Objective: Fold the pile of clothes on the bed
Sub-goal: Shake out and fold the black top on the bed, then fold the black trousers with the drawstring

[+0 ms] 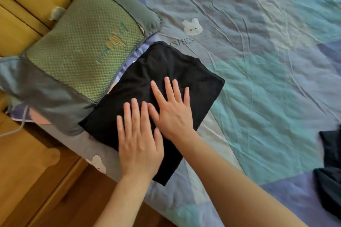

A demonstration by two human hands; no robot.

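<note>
The black garment lies already folded into a neat rectangle near the corner of the bed, its upper left edge just beside the green pillow. From where I stand this looks like the finishing press: flattening the fold so it keeps its shape. To do that well, I would say the palms should sweep outward from the middle toward the edges, pushing trapped air and creases out rather than bunching cloth inward, and the pressure should stay even so the layers underneath do not slide out of line. The near corner hangs close to the mattress edge, so a hard push that way could drag the bundle off toward the wooden floor.

Both hands lie flat on the cloth with fingers straight and a little spread, gripping nothing. The left hand rests on the near part of the garment, and the right hand presses just beyond it toward the middle; the two sit side by side, the left fingertips touching or nearly touching the right thumb side.

More dark clothing waits at the right edge of the bed, well apart from the folded piece, apparently not yet folded.
</note>
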